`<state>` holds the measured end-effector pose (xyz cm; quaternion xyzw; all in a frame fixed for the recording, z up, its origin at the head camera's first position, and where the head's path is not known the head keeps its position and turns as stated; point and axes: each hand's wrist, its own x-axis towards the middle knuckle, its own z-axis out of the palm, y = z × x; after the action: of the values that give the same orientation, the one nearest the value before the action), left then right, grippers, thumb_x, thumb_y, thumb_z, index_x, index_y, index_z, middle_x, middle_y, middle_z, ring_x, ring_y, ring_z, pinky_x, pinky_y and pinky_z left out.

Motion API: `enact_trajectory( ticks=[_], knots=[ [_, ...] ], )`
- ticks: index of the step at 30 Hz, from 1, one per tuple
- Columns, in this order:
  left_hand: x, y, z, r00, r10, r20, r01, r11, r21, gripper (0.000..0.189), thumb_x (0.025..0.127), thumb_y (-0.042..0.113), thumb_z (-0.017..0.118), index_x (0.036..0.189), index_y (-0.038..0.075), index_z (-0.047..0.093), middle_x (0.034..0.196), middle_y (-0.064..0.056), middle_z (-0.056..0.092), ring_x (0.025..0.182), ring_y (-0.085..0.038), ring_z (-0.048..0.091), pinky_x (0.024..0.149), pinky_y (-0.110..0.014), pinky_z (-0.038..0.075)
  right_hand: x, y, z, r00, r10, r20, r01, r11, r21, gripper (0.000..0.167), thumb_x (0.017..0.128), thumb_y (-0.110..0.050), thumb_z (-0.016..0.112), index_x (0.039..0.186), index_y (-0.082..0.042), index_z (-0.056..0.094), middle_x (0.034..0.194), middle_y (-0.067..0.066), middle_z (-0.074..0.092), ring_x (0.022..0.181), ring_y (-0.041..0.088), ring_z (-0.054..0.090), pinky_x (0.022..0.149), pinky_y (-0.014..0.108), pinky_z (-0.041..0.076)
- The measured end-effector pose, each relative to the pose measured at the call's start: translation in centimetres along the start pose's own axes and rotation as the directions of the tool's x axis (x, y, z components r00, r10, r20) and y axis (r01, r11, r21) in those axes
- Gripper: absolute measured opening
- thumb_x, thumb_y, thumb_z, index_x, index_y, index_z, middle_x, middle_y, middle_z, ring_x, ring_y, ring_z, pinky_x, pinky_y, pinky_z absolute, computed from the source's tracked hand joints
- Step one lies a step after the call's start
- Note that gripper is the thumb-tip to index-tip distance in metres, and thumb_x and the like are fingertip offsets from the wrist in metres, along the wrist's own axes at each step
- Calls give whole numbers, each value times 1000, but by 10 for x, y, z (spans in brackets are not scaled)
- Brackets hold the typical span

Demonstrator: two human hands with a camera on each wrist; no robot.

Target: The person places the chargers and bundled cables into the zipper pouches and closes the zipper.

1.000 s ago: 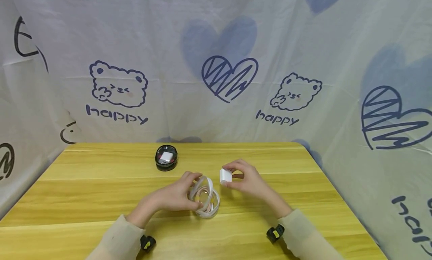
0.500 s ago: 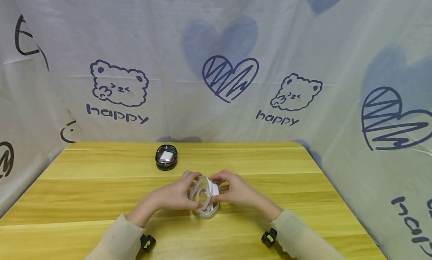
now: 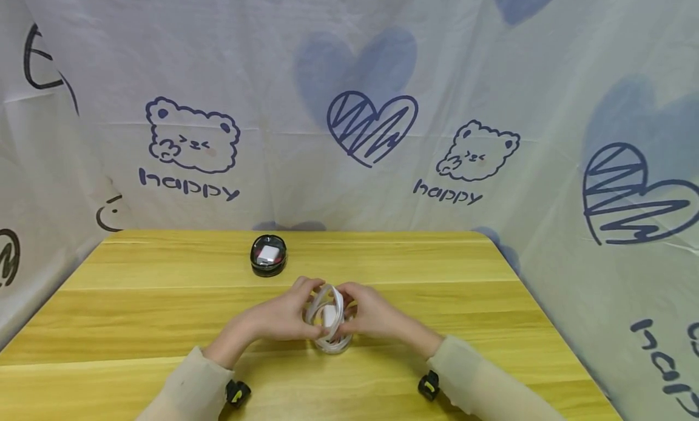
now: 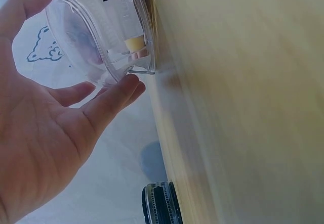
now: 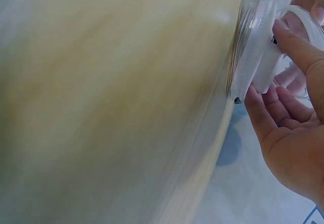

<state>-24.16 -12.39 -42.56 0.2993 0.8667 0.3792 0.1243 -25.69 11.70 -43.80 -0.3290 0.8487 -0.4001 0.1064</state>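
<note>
A clear round case (image 3: 334, 349) sits on the table with its lid (image 4: 76, 37) tilted up on the left. My left hand (image 3: 284, 315) grips that lid between thumb and fingers. My right hand (image 3: 374, 312) pinches a white charger block (image 5: 266, 70) over the case's base, behind the raised lid in the head view. In the left wrist view the block shows through the clear plastic, beside a small yellowish piece (image 4: 134, 43) in the base. The coiled cable in the base is mostly hidden by the block and fingers.
Farther back on the wooden table (image 3: 164, 312) stands a round black case (image 3: 268, 269) with a white block (image 3: 268, 255) inside. A printed cloth (image 3: 284, 105) hangs behind the table and along both sides.
My right hand has moved left and slightly down, carrying the charger block from beside the clear case to over its base. My left hand stays on the raised lid.
</note>
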Motion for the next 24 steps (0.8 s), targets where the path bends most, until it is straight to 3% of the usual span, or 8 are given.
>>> enact_trajectory(
  ticks=[13, 20, 24],
  knots=[
    [0, 3, 0, 1000, -2, -4, 2, 1000, 5, 100, 82, 39, 83, 158, -2, 32, 139, -18, 45, 130, -32, 52, 100, -43, 55, -9, 3, -9, 1000, 5, -4, -4, 992, 128, 69, 82, -5, 89, 141, 4, 54, 125, 12, 63, 116, 29, 62, 101, 37, 57],
    [1, 7, 3, 1000, -19, -1, 19, 998, 55, 100, 81, 35, 84, 158, -2, 32, 138, -16, 45, 118, -26, 56, 100, -42, 53, -16, 8, -24, 998, -36, -46, 41, 993, 114, 44, 97, 5, 66, 139, 5, 56, 131, 20, 62, 118, 37, 63, 101, 41, 57],
    [4, 11, 4, 1000, -22, -1, 22, 991, 131, 100, 80, 36, 82, 158, -2, 33, 141, -16, 44, 112, -22, 57, 98, -42, 54, -16, 8, -27, 996, -6, -87, 15, 995, 97, 37, 102, 2, 59, 138, 4, 58, 133, 21, 63, 119, 38, 63, 99, 40, 57]
  ],
)
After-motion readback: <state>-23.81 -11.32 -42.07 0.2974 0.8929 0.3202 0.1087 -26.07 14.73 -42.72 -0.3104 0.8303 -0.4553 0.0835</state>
